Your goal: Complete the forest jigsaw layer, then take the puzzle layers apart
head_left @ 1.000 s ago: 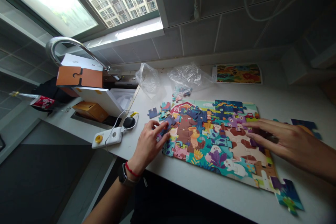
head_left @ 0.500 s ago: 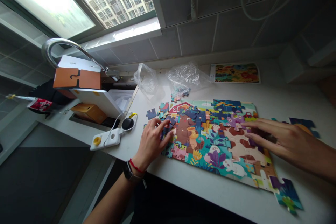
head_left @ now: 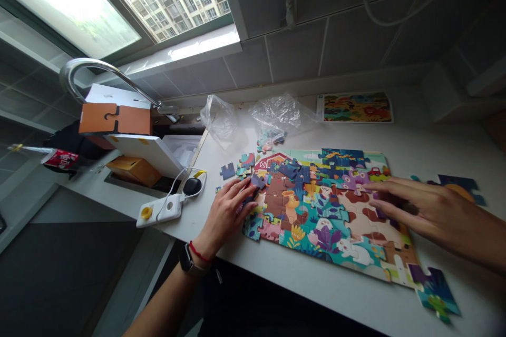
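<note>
A colourful animal jigsaw puzzle [head_left: 320,210] lies on the white counter, with loose pieces stacked on parts of it. My left hand [head_left: 227,213] rests at the puzzle's left edge, its fingers curled over dark puzzle pieces [head_left: 258,183]; what lies under the fingertips is partly hidden. Over the right part of the puzzle is my right hand [head_left: 422,210], thumb and index finger reaching toward a purple piece [head_left: 353,180], with a gap between them. A joined dark piece with a green frog [head_left: 437,295] sits at the lower right corner.
Crumpled clear plastic bags [head_left: 282,113] and a picture card [head_left: 356,108] lie along the wall. A power strip [head_left: 160,209], a sink with boxes [head_left: 134,171] and a tap [head_left: 114,68] are on the left.
My left hand has shifted slightly left and down, its fingers now closer together. More of the puzzle's lower left corner shows. My right hand has barely moved.
</note>
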A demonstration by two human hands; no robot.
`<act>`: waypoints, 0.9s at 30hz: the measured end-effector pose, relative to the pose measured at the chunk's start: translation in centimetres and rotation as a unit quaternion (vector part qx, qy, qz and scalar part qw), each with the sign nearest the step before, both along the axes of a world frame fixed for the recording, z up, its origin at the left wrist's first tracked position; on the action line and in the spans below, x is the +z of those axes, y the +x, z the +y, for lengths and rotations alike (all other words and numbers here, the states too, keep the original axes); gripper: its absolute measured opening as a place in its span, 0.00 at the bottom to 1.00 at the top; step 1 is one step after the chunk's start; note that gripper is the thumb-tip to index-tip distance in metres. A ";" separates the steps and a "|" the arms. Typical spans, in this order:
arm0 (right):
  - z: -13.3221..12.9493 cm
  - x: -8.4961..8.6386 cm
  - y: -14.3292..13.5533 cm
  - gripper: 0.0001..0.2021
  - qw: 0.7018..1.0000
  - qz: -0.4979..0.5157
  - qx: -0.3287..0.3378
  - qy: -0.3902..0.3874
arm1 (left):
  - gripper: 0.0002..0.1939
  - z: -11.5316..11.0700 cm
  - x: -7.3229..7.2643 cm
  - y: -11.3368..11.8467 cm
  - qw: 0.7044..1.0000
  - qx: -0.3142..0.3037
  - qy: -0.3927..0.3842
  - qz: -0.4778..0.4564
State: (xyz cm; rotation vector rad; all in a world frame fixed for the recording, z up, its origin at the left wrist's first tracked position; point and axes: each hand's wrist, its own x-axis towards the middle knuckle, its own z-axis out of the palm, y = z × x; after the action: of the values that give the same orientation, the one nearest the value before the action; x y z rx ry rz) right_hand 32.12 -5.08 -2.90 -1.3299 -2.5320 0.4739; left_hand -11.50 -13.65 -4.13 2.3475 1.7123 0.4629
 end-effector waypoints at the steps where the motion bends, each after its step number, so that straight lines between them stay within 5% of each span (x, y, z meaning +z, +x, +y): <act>1: 0.0 0.1 0.0 0.31 1.000 -0.001 0.000 -0.004 | 0.19 0.0 0.1 -0.2 1.000 -0.006 -0.004 0.002; 7: -0.2 -0.2 0.2 0.31 1.000 -0.006 -0.005 -0.012 | 0.32 0.5 1.1 -1.3 0.998 -0.042 -0.054 0.001; 14: -0.1 -0.2 0.0 0.29 1.000 0.010 0.001 -0.004 | 0.21 2.0 2.7 -1.4 0.993 -0.064 -0.097 0.019; 20: -0.1 0.2 -0.3 0.30 1.000 0.010 0.006 -0.009 | 0.22 1.7 2.0 -1.4 0.996 -0.062 -0.052 0.024; 27: -0.2 -0.3 0.1 0.29 1.000 0.006 0.002 -0.003 | 0.16 1.3 2.0 -0.6 0.988 -0.153 -0.002 -0.002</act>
State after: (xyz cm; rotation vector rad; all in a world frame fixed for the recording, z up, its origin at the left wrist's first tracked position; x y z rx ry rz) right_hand 32.19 -5.26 -3.15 -1.3190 -2.5260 0.4904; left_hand -12.09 -12.33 -2.17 2.5422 1.3129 0.4078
